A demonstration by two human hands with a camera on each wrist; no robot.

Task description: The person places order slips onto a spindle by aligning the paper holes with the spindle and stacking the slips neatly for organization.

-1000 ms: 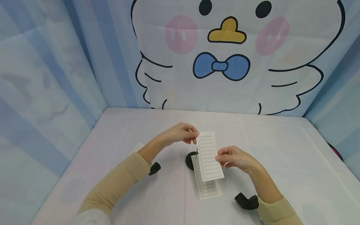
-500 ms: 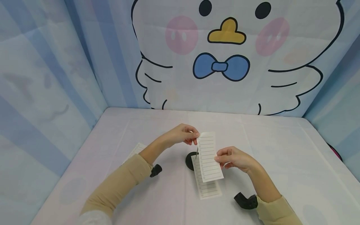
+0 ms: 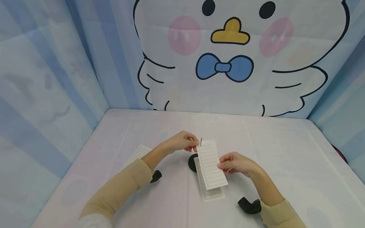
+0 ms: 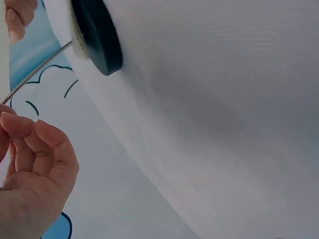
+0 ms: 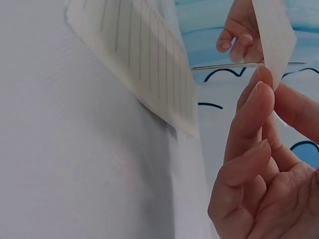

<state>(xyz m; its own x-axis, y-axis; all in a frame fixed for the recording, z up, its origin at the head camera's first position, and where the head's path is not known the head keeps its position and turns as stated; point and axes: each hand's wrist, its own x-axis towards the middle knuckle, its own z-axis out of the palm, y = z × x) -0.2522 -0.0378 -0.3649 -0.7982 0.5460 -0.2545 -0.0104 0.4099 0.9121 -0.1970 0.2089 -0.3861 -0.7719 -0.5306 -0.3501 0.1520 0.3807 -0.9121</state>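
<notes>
A lined checklist sheet (image 3: 212, 167) hangs between both hands, tilted above the table. My left hand (image 3: 184, 141) pinches its upper left corner; my right hand (image 3: 235, 164) pinches the right edge between thumb and fingers. The thin metal spike (image 3: 201, 142) of a paper spike shows its tip above the sheet's top part, and in the right wrist view the spike (image 5: 224, 66) shows on both sides of the held sheet (image 5: 277, 35). Its round black base (image 4: 103, 42) stands on the table, partly covered in the head view. Lower down, another lined sheet (image 5: 144, 59) lies at the base.
More lined paper (image 3: 139, 153) lies on the left, partly hidden by the left forearm. Black wrist-worn devices sit by the left sleeve (image 3: 137, 171) and the right sleeve (image 3: 280, 213). A cartoon-printed cloth backdrop (image 3: 222, 95) rises behind the white table (image 3: 159, 120).
Both hands have moved down with the held sheet, the left more than the right. The spike's tip now pokes out above the sheet's upper part; before, it was hidden behind it.
</notes>
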